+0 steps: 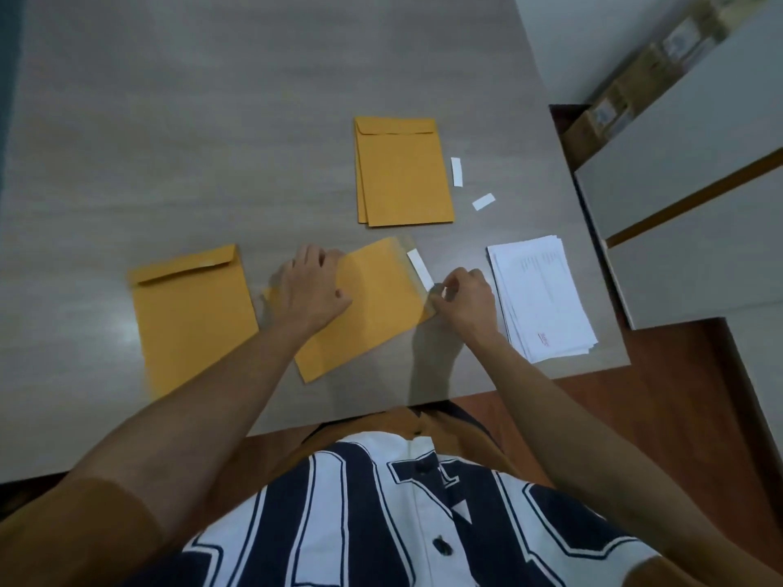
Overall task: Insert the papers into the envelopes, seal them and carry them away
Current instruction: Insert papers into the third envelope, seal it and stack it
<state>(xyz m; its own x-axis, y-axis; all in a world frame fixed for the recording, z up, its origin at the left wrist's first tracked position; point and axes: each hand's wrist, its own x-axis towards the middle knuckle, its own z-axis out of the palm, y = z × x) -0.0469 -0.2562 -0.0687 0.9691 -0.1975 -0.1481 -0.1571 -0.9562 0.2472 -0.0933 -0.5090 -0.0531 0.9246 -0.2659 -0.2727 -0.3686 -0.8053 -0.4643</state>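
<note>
Right at the near side of the table point(106, 417), the middle envelope point(373, 324) lay crooked, with its flap end angled away to the right. The left hand point(311, 286) sat on top holding it down, fingers bent near its upper edge. Honestly couldn't tell if they hooked round the edge or just pressed. The right hand point(464, 296) was pinching the near end of the white strip point(419, 266) on the flap's glue band, so my read was that the liner was being peeled before sealing.

What could've gone wrong, as I saw it:
- **Torn strip:** a sharp pull or a bad angle could've torn it and left a stub stuck on the glue.
- **Sliding envelope:** if the holding hand had slacked off, the whole envelope would've slid along with the pull.
- **Crooked seal:** once the glue was bare, a skewed fold would've stuck crooked and wrinkled.
- **Empty envelope:** I couldn't see whether any papers were inside, and sealing an empty one would've been a pain.

Just beside the right hand lay the paper stack point(542, 294), fanned a bit, so a careless wrist could've scattered it. Off to the left sat another envelope point(190, 315), flap folded down. Farther back, two loose strips point(456, 171) lay beside the envelope stack point(402, 175). Light scraps like those could've clung to fresh glue if they got swept near.
</note>
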